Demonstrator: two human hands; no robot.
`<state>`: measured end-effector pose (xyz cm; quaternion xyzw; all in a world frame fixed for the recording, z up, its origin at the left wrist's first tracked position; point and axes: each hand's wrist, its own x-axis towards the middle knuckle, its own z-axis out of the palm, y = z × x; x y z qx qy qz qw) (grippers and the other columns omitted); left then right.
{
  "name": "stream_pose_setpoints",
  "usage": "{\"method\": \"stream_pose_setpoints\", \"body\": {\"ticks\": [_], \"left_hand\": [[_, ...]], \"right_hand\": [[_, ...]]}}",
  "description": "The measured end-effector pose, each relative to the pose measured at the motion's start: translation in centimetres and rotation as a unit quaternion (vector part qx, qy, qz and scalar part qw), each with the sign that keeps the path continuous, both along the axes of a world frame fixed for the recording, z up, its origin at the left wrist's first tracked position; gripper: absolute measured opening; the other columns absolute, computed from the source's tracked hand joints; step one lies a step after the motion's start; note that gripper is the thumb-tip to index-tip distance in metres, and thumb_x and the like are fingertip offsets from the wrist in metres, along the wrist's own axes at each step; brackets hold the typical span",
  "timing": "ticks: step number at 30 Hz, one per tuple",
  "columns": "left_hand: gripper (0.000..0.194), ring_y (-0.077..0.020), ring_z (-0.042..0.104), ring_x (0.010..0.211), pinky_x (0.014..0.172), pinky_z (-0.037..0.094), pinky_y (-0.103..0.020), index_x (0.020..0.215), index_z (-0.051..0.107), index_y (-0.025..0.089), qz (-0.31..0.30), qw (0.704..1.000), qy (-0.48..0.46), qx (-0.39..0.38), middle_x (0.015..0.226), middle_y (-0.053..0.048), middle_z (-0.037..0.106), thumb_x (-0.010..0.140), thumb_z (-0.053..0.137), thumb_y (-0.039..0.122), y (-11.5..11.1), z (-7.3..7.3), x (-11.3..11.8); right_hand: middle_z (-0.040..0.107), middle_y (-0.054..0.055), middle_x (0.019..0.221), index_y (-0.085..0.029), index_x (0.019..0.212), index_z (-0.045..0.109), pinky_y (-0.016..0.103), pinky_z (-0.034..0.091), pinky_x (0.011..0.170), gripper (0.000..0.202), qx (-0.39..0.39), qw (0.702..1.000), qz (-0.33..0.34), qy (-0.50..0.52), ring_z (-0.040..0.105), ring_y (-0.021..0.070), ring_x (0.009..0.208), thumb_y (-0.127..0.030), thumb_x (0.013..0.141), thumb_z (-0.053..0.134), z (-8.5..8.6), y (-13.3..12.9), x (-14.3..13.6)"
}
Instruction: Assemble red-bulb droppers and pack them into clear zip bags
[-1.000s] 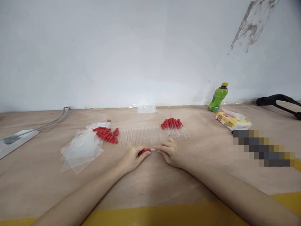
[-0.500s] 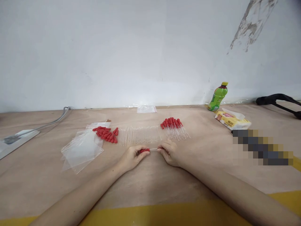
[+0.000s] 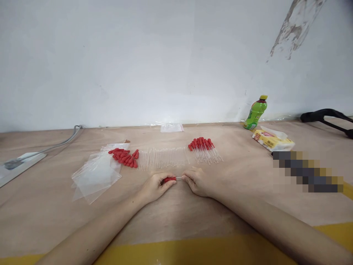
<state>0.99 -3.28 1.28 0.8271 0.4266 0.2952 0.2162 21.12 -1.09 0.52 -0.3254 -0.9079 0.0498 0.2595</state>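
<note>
My left hand [image 3: 158, 187] is closed around a red rubber dropper bulb [image 3: 169, 179], pinched between thumb and fingers. A clear dropper tube [image 3: 179, 178] runs from the bulb's open end to my right hand [image 3: 197, 181], whose thumb and fingertips grip it. Only a short stretch of tube shows between the hands. Beyond them lies a row of clear tubes [image 3: 165, 157]. At its left end sits a heap of loose red bulbs [image 3: 125, 158]. To the right, several droppers with bulbs fitted [image 3: 204, 149] lie side by side, bulbs away from me.
Clear plastic bags [image 3: 96, 175] are piled at the left; a small bag [image 3: 171, 128] lies by the wall. A power strip [image 3: 24, 162] with a grey cable is far left. On the right are a green bottle [image 3: 255, 114], a tissue pack [image 3: 271, 140] and a black curved object [image 3: 325, 117].
My right hand has shifted a little left, closer to the bulb. Less of the tube now shows between my hands, and my left hand has hardly moved.
</note>
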Motion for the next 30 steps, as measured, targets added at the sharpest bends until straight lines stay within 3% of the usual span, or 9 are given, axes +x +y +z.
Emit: {"method": "stream_pose_setpoints", "body": {"ticks": [5,8,11,14,17,20,25,30], "left_hand": [[0.019,-0.013,0.056,0.07,0.065,0.045,-0.024,0.091,0.062,0.018,-0.004,0.999,0.003,0.036,0.081,-0.003,0.063,0.082,0.05,0.03,0.4,0.2,-0.5],[0.029,-0.0111,0.053,0.064,0.062,0.045,-0.025,0.106,0.055,0.019,0.032,0.998,-0.006,0.054,0.085,-0.003,0.059,0.079,0.053,0.031,0.7,0.2,-1.0],[0.039,-0.0095,0.049,0.059,0.057,0.045,-0.023,0.114,0.047,0.02,0.066,0.997,-0.015,0.039,0.085,-0.002,0.055,0.077,0.054,0.03,1.0,0.0,-1.3],[0.026,-0.0103,0.049,0.061,0.057,0.043,-0.023,0.103,0.055,0.018,0.049,0.998,0.016,0.042,0.08,-0.001,0.054,0.079,0.052,0.027,1.2,0.0,-1.3],[0.02,-0.0105,0.048,0.061,0.058,0.042,-0.023,0.095,0.059,0.017,0.037,0.998,0.037,0.047,0.077,-0.002,0.053,0.08,0.05,0.025,1.1,0.1,-1.2],[0.019,-0.0103,0.049,0.061,0.058,0.042,-0.023,0.093,0.06,0.016,0.031,0.998,0.034,0.044,0.077,-0.002,0.054,0.08,0.05,0.025,1.0,0.2,-1.1],[0.019,-0.0106,0.049,0.062,0.06,0.042,-0.024,0.091,0.061,0.016,0.028,0.998,0.036,0.041,0.079,-0.003,0.055,0.08,0.05,0.026,1.0,0.2,-1.3],[0.018,-0.0108,0.049,0.063,0.06,0.042,-0.024,0.091,0.061,0.017,0.022,0.998,0.038,0.038,0.08,-0.003,0.055,0.081,0.049,0.026,0.9,0.3,-1.3]], "right_hand": [[0.062,0.004,0.074,-0.016,0.076,0.058,0.025,0.036,0.066,0.024,-0.009,0.999,0.003,-0.037,0.052,0.0137,0.069,-0.024,0.086,0.039,1.2,-0.5,0.3],[0.062,0.003,0.074,-0.017,0.075,0.06,0.024,0.035,0.064,0.018,-0.029,0.999,-0.011,-0.028,0.052,0.0131,0.068,-0.023,0.081,0.045,2.4,-0.5,0.9],[0.062,0.002,0.069,-0.017,0.074,0.062,0.022,0.035,0.056,0.018,-0.089,0.991,-0.094,0.028,0.052,0.0117,0.06,-0.022,0.078,0.045,3.4,1.0,1.7],[0.062,0.003,0.065,-0.016,0.069,0.061,0.022,0.036,0.056,0.021,-0.109,0.968,-0.212,0.073,0.054,0.0126,0.059,-0.024,0.078,0.044,4.0,3.7,2.3],[0.063,0.004,0.063,-0.016,0.062,0.061,0.024,0.037,0.062,0.028,-0.103,0.943,-0.314,0.035,0.056,0.014,0.062,-0.028,0.078,0.042,3.9,6.1,2.0],[0.064,0.008,0.067,-0.015,0.064,0.064,0.025,0.038,0.065,0.029,-0.105,0.924,-0.368,-0.007,0.058,0.0165,0.067,-0.027,0.078,0.041,3.3,7.3,1.1],[0.064,0.015,0.082,-0.01,0.081,0.066,0.03,0.039,0.066,0.031,-0.115,0.906,-0.407,-0.023,0.059,0.0229,0.077,-0.029,0.079,0.04,2.5,7.3,0.0],[0.065,0.013,0.08,-0.014,0.081,0.067,0.03,0.041,0.062,0.037,-0.139,0.904,-0.404,-0.029,0.06,0.0232,0.076,-0.037,0.081,0.038,2.5,7.3,-0.5]]}}
